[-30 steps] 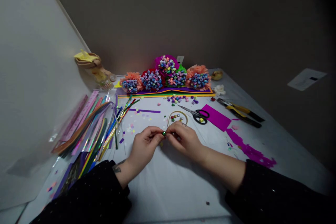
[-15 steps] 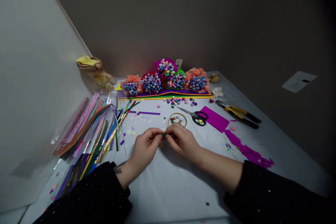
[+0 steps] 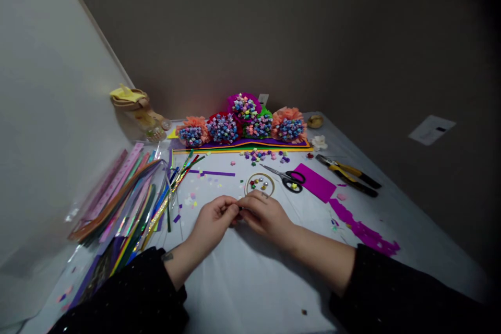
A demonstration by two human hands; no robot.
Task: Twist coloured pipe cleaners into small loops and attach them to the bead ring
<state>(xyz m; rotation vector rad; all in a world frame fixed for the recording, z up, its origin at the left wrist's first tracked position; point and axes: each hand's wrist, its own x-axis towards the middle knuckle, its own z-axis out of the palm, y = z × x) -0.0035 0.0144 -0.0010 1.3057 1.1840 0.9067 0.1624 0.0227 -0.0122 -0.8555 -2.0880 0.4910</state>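
My left hand (image 3: 213,222) and my right hand (image 3: 266,216) meet fingertip to fingertip above the white table, both closed in a pinch. Between them is a small green paper star (image 3: 240,208), mostly hidden by the fingers; only a dark bit of it shows. Just beyond my right hand lies a gold-rimmed round dish (image 3: 273,181) with several tiny shiny stars in red, green, gold and silver. Black-handled scissors (image 3: 287,177) rest to the right of the dish, partly over a magenta paper sheet (image 3: 315,182).
Bundles of coloured paper strips (image 3: 133,203) fill the left side. At the back stand several bouquets of paper stars (image 3: 222,128), with loose stars (image 3: 260,156) before them. Yellow-black pliers (image 3: 348,175) and torn magenta paper (image 3: 368,232) lie right. A wall borders the left.
The fingers have closed further over the green star, which showed more plainly before. My hands have come slightly nearer to me, and the view has shifted a little.
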